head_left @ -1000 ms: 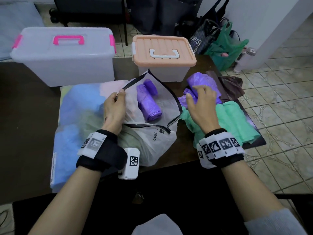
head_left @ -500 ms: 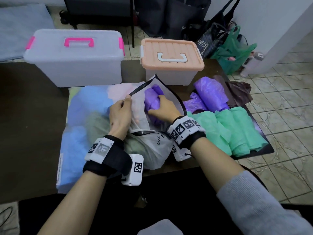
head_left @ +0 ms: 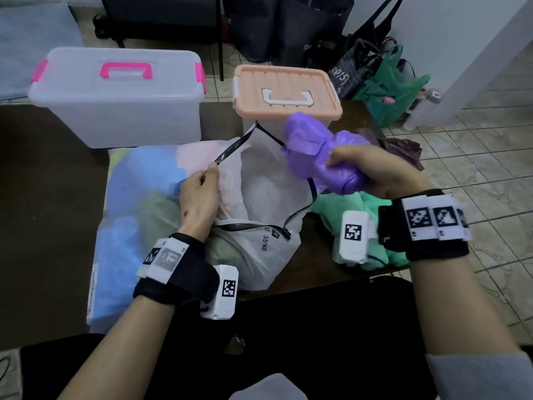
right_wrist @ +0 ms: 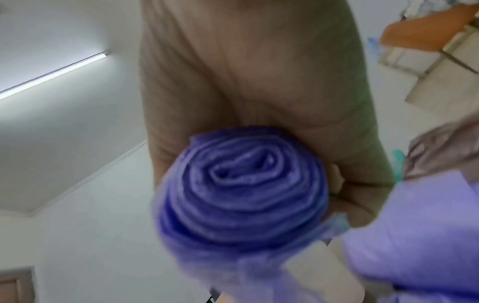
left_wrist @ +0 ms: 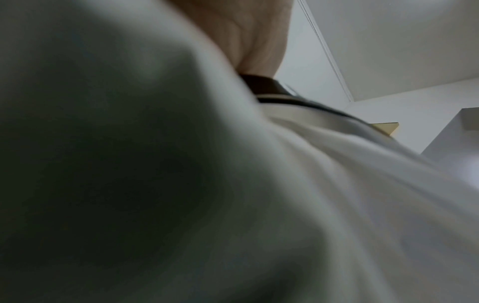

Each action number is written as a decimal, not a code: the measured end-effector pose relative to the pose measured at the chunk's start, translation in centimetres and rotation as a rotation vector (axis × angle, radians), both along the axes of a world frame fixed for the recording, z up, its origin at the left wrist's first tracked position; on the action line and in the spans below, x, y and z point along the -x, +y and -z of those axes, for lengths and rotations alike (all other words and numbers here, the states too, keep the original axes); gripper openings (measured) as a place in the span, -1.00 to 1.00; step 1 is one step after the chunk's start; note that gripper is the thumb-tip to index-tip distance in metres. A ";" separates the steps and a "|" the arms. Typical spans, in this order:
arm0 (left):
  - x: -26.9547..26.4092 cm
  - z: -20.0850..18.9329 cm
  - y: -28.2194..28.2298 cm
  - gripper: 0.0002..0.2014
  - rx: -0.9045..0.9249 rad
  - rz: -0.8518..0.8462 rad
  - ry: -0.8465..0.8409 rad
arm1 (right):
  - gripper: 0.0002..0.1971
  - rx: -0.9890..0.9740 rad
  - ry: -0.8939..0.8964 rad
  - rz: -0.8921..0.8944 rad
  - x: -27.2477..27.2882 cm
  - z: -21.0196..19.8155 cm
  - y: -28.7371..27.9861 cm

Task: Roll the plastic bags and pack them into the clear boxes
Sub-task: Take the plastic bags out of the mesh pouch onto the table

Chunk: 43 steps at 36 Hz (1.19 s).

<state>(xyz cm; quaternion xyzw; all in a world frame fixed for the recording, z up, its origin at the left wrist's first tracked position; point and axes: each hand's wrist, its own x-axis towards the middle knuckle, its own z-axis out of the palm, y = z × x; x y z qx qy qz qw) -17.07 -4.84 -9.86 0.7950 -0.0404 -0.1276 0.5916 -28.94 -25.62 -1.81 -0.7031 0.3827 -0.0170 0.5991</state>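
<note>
My right hand (head_left: 372,171) grips rolled purple plastic bags (head_left: 323,157) lifted above the table, just right of the white zip pouch (head_left: 268,203). The right wrist view looks at the spiral end of a purple roll (right_wrist: 243,192) in my palm. With thumb and finger my left hand (head_left: 202,192) pinches the pouch's black zipper edge (head_left: 230,151) and holds its mouth wide. Green bags (head_left: 346,215) lie under my right wrist. Two closed clear boxes stand behind: one with pink handle (head_left: 115,93), one with a peach lid (head_left: 285,90).
A large clear packet of pastel bags (head_left: 135,203) lies under my left hand. A brown bag (head_left: 403,148) sits at the table's right edge. Dark tote bags (head_left: 302,30) and a green bag (head_left: 392,85) stand on the tiled floor beyond.
My right hand went from the purple pile into the pouch, then came out to the right holding the purple rolls. The pouch now shows no purple inside. My left hand kept the zipper edge.
</note>
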 end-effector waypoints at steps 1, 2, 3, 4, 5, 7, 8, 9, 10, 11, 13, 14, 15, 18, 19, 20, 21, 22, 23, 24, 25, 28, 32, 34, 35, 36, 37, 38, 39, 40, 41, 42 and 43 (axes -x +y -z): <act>0.1 -0.1 0.0 -0.57 -0.001 0.000 -0.002 | -0.48 0.018 -0.019 0.042 0.2 -0.3 -0.5; 0.1 -0.1 0.0 -0.56 0.004 0.000 -0.004 | -0.58 0.050 -0.047 0.079 0.3 -0.6 -0.9; 0.1 -0.1 0.0 -0.55 0.011 -0.002 -0.005 | -0.65 0.113 -0.067 0.113 0.4 -0.8 -1.3; 0.0 -0.1 0.0 -0.55 0.016 -0.003 -0.006 | -0.66 0.207 -0.078 0.144 0.4 -0.7 -1.9; 0.0 -0.1 0.0 -0.55 0.017 -0.004 -0.005 | -0.61 0.316 -0.087 0.177 0.4 -0.6 -2.3; 0.0 -0.1 0.0 -0.57 0.015 -0.008 0.002 | -0.47 0.521 -0.092 0.261 0.4 -0.3 -3.1; 0.1 -0.1 0.0 -0.57 0.016 -0.009 0.006 | -0.40 0.607 -0.091 0.297 0.4 -0.3 -3.3; 0.1 -0.1 0.1 -0.56 0.017 -0.010 0.008 | -0.36 0.686 -0.079 0.325 0.5 -0.3 -3.3; 0.1 -0.1 0.0 -0.56 0.019 -0.011 0.009 | -0.33 0.763 -0.060 0.347 0.6 -0.4 -3.3; 0.1 -0.1 0.0 -0.55 0.021 -0.013 0.010 | -0.31 0.835 -0.032 0.362 0.6 -0.4 -3.2; 0.0 -0.1 0.0 -0.56 0.022 -0.016 0.012 | -0.32 0.943 0.049 0.366 0.7 -0.4 -2.8; 0.1 -0.1 0.0 -0.56 0.022 -0.017 0.010 | -0.33 0.965 0.094 0.345 0.6 -0.2 -2.6; 0.1 -0.2 0.0 -0.54 0.020 -0.017 0.005 | -0.34 0.965 0.143 0.312 0.4 0.0 -2.4; 0.2 -0.3 0.0 -0.53 0.011 -0.009 -0.006 | -0.35 0.927 0.260 0.199 -0.2 1.4 -2.2; 0.2 -0.3 0.0 -0.53 0.007 -0.008 -0.007 | -0.35 0.920 0.289 0.175 -0.4 2.0 -2.2; 0.2 -0.3 0.0 -0.53 0.004 -0.009 -0.008 | -0.35 0.919 0.313 0.161 -0.6 2.6 -2.1; 0.2 -0.4 0.0 -0.53 0.004 -0.010 -0.006 | -0.36 0.915 0.333 0.152 -0.8 3.1 -2.0; 0.2 -0.3 0.0 -0.53 0.004 -0.011 -0.005 | -0.35 0.909 0.351 0.145 -1.0 3.6 -1.9; 0.2 -0.4 0.0 -0.53 0.005 -0.011 -0.007 | -0.34 0.902 0.368 0.140 -1.1 4.1 -1.8; 0.2 -0.4 0.0 -0.53 0.010 -0.010 -0.007 | -0.34 0.893 0.385 0.136 -1.3 4.5 -1.7; 0.2 -0.4 0.0 -0.53 0.015 -0.008 -0.007 | -0.33 0.881 0.404 0.128 -1.4 4.8 -1.7; 0.3 -0.5 0.0 -0.54 0.013 0.002 -0.009 | -0.32 0.831 0.464 0.069 -1.5 5.8 -1.5; 0.3 -0.5 0.1 -0.54 0.014 0.003 -0.009 | -0.34 0.814 0.491 0.029 -1.6 6.3 -1.4; 0.3 -0.5 0.1 -0.54 0.013 0.005 -0.008 | -0.36 0.825 0.497 0.008 -1.7 6.3 -1.5; 0.4 -0.5 0.1 -0.54 0.009 0.005 -0.008 | -0.37 0.826 0.495 -0.001 -1.7 6.3 -1.5; 0.4 -0.6 0.1 -0.54 0.005 0.004 -0.010 | -0.38 0.825 0.491 -0.007 -1.7 6.2 -1.6; 0.4 -0.6 0.1 -0.54 0.002 0.003 -0.011 | -0.40 0.822 0.482 -0.006 -1.7 6.1 -1.7; 0.4 -0.6 0.1 -0.53 -0.001 0.002 -0.013 | -0.42 0.820 0.468 -0.001 -1.8 6.1 -1.8; 0.4 -0.6 0.1 -0.53 -0.004 0.001 -0.016 | -0.43 0.822 0.448 0.007 -1.8 6.0 -1.9; 0.4 -0.6 0.1 -0.53 -0.009 0.001 -0.017 | -0.42 0.826 0.426 0.019 -1.8 5.9 -1.9; 0.4 -0.7 0.1 -0.53 -0.011 0.002 -0.017 | -0.42 0.834 0.404 0.032 -1.8 5.9 -1.9; 0.4 -0.7 0.1 -0.53 -0.012 0.003 -0.017 | -0.41 0.842 0.388 0.046 -1.8 5.9 -1.9; 0.4 -0.7 0.1 -0.53 -0.014 0.002 -0.016 | -0.40 0.846 0.380 0.057 -1.9 5.9 -1.8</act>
